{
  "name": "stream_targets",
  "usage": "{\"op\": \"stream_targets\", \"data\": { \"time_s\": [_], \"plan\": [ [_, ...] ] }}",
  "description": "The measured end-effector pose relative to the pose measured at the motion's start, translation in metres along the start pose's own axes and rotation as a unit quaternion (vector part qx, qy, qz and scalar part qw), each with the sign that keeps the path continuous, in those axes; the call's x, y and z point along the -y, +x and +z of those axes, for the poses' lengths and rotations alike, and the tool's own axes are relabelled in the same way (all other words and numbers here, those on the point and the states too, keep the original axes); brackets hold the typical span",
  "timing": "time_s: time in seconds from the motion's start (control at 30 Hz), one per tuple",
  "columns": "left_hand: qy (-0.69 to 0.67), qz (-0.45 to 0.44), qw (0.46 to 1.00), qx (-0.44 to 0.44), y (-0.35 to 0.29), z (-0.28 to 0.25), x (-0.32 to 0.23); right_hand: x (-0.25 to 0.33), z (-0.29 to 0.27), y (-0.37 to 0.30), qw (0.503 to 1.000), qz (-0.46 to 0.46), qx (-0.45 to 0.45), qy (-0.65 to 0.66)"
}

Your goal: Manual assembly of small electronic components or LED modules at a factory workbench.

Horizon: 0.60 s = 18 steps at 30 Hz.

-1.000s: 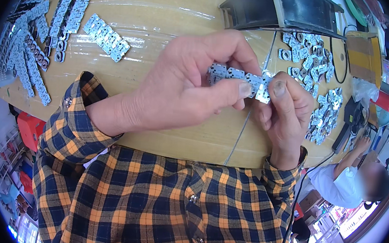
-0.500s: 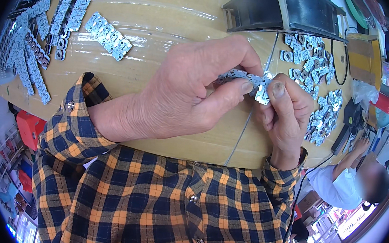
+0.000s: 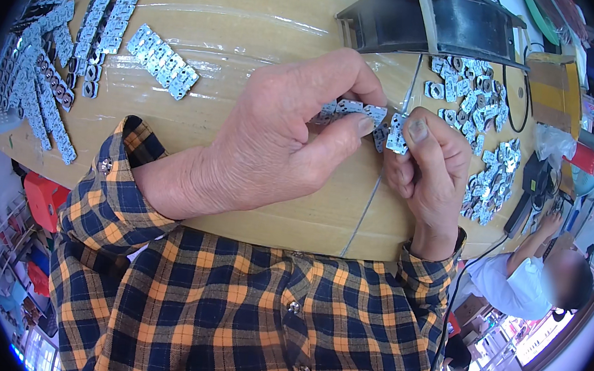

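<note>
Dead centre, the left hand [image 3: 281, 127] has thumb and fingers clamped on a short, silver-grey, black-spotted strip [image 3: 362, 109]; just right of it, the right hand [image 3: 435, 159] pinches a small silver-grey rectangular piece [image 3: 396, 135] between thumb and curled fingers. Loose silver-grey pieces [image 3: 499, 178] lie heaped at frame right.

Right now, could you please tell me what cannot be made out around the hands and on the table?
All in the head view:
Held strip: the part inside the left hand is hidden by that hand.
Small piece: its right end is covered by the right hand.
Black frame: cut off by the top edge.
Loose pieces: overlapping and too small to count.
</note>
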<state>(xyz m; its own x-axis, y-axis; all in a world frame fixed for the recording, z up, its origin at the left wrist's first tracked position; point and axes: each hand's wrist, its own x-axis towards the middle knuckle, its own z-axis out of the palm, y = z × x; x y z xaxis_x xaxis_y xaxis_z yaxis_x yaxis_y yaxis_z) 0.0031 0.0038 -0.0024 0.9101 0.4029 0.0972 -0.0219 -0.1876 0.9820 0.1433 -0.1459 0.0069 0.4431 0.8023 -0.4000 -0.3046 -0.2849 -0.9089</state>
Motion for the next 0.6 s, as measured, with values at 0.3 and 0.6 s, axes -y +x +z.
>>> {"op": "stream_targets", "data": {
  "time_s": [0.3, 0.6],
  "plan": [
    [-0.021, 0.009, 1.000, -0.007, 0.0009, 0.0019, 0.0021, 0.0019, 0.0002, 0.0003, 0.999, -0.020, 0.012, -0.026],
    [-0.020, 0.006, 1.000, 0.016, -0.0008, 0.0014, 0.0017, 0.0021, 0.0036, 0.0002, 0.999, -0.023, 0.016, -0.034]
  ]
}}
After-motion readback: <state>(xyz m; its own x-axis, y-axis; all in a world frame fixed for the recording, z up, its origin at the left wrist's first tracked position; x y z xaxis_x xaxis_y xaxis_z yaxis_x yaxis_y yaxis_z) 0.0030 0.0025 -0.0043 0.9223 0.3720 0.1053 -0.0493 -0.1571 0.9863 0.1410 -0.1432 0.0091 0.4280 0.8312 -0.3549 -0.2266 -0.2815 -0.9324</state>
